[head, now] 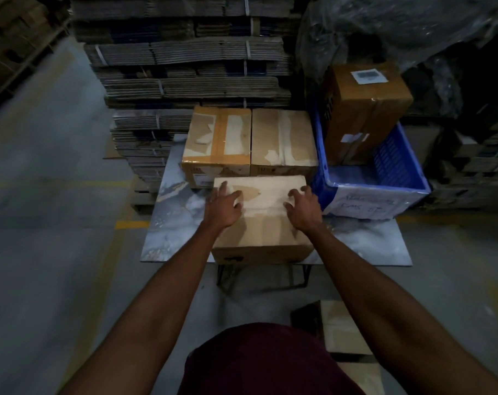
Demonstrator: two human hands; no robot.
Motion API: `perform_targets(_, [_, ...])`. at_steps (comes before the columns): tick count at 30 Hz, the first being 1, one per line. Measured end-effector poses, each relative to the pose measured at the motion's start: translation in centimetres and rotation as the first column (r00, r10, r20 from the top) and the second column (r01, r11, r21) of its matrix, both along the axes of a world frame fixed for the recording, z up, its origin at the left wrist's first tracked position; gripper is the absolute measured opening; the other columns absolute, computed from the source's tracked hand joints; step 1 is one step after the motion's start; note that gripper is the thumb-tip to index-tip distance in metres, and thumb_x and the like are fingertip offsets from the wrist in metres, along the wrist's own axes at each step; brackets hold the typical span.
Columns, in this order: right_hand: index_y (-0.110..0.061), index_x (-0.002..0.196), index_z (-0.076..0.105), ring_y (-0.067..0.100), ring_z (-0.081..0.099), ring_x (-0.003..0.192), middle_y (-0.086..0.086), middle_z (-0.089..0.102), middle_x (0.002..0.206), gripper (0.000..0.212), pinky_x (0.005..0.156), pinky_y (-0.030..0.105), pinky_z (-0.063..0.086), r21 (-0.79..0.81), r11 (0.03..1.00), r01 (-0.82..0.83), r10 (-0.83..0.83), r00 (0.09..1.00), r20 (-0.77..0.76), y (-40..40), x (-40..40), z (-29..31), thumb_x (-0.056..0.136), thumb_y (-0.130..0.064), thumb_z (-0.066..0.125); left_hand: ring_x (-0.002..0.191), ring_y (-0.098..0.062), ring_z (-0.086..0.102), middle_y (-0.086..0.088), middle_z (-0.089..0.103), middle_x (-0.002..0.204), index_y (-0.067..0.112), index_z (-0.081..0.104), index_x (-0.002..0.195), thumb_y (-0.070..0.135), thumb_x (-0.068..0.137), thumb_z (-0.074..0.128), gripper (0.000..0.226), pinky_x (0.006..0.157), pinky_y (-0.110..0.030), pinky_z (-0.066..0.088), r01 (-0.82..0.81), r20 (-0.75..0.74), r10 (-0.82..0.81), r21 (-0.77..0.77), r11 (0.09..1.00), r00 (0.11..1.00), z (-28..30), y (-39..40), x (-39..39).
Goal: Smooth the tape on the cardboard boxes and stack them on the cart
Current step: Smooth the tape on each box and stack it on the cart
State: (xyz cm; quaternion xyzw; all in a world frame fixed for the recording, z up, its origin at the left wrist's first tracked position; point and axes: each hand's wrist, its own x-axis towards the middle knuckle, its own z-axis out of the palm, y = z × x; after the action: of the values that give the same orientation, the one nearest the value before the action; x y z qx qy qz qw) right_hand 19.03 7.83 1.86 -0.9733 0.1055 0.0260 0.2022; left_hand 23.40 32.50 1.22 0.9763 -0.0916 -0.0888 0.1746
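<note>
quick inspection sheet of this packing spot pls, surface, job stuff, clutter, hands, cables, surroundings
surface: marbled grey tabletop on a dark metal frame, bare at the left and near edges
job's things: near box at the front edge, pale torn patches on its top; two boxes side by side behind it, taped and scuffed
clutter: blue crate on the right of the top, a labelled box standing in it, handwritten sheet on its front
hands: left hand and right hand both rest on the near box's top, fingers spread
cables: nothing seen
surroundings: strapped stacks of flattened cardboard behind, plastic-wrapped goods at the right, concrete floor with yellow lines, cardboard on the floor by the person
</note>
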Motion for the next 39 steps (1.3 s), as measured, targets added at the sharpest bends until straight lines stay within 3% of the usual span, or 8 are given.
perform_targets(5, [-0.029,0.159,0.028,0.027,0.021,0.153,0.004,0.022,0.168,0.065,0.120,0.051,0.025,0.030,0.966,-0.256,0.257,0.964,-0.071,2.4,3.4,-0.7,0.101,-0.040,0.056,0.152,-0.037,0.009,-0.009,0.007,0.168,0.036,0.026,0.157,0.051,0.102,0.043,0.059,0.119,-0.058,0.013,0.108,-0.036,-0.104,0.109,0.988,0.994,-0.8,-2.8,1.6])
perform_targets(8, [-0.032,0.161,0.020,0.025,0.013,0.156,0.001,0.012,0.170,0.066,0.122,0.050,0.017,-0.039,0.956,-0.290,0.283,0.952,-0.119,2.8,3.7,-2.1,0.103,-0.047,0.048,0.153,-0.037,0.003,-0.008,0.000,0.168,0.039,0.019,0.158,0.053,0.102,0.042,0.063,0.121,-0.058,0.007,0.102,-0.051,-0.097,0.095,0.990,0.994,-1.3,-2.9,1.9])
perform_targets(15, [-0.031,0.157,0.032,0.025,0.023,0.152,0.003,0.026,0.167,0.065,0.120,0.048,0.026,-0.101,0.947,-0.306,0.298,0.950,-0.089,2.9,5.8,-2.1,0.099,-0.051,0.054,0.153,-0.034,0.006,-0.009,0.006,0.168,0.035,0.024,0.157,0.043,0.100,0.052,0.065,0.122,-0.054,0.011,0.135,-0.051,-0.129,0.128,0.983,0.990,-0.2,-4.2,3.0])
perform_targets(18, [-0.032,0.161,0.023,0.025,0.014,0.156,0.001,0.015,0.170,0.065,0.123,0.046,0.020,-0.046,0.942,-0.333,0.327,0.939,-0.106,3.3,6.0,-2.7,0.103,-0.049,0.049,0.154,-0.027,0.002,0.001,0.005,0.169,0.032,0.019,0.159,0.046,0.099,0.049,0.068,0.123,-0.052,0.007,0.180,-0.047,-0.176,0.116,0.977,0.983,-0.7,-4.7,3.4])
perform_targets(22, [-0.034,0.162,0.011,0.024,0.007,0.157,0.001,0.004,0.171,0.067,0.125,0.045,0.013,-0.087,0.938,-0.334,0.323,0.938,-0.124,3.6,5.3,-3.7,0.105,-0.048,0.044,0.155,-0.025,-0.007,0.006,-0.007,0.168,0.035,0.004,0.160,0.051,0.101,0.043,0.072,0.124,-0.051,0.002,0.182,-0.045,-0.178,0.135,0.974,0.983,-2.2,-4.4,2.9])
perform_targets(29, [-0.037,0.160,0.020,0.025,0.015,0.155,-0.001,0.016,0.170,0.070,0.123,0.050,0.019,-0.041,0.957,-0.288,0.281,0.951,-0.127,1.5,6.1,-2.4,0.100,-0.060,0.047,0.153,-0.029,0.011,0.002,0.012,0.168,0.034,0.018,0.159,0.059,0.097,0.045,0.072,0.120,-0.057,0.017,0.215,-0.034,-0.213,0.181,0.960,0.977,-0.8,-3.5,4.3])
perform_targets(35, [-0.037,0.162,0.010,0.026,0.007,0.157,-0.002,0.006,0.171,0.070,0.125,0.049,0.013,-0.055,0.951,-0.303,0.294,0.947,-0.128,1.3,5.4,-2.7,0.103,-0.059,0.040,0.154,-0.028,0.003,0.008,0.003,0.168,0.041,0.010,0.159,0.068,0.097,0.037,0.073,0.122,-0.055,0.010,0.180,-0.050,-0.174,0.143,0.973,0.983,-2.1,-2.5,3.7])
perform_targets(39, [-0.039,0.161,0.010,0.025,0.011,0.156,-0.003,0.008,0.171,0.073,0.123,0.054,0.020,-0.039,0.940,-0.338,0.327,0.929,-0.174,-0.6,5.8,-2.0,0.100,-0.061,0.043,0.154,-0.027,0.007,0.006,0.005,0.168,0.038,0.013,0.159,0.067,0.095,0.043,0.076,0.122,-0.053,0.015,0.237,-0.093,-0.225,0.140,0.962,0.970,-0.8,-1.5,4.4])
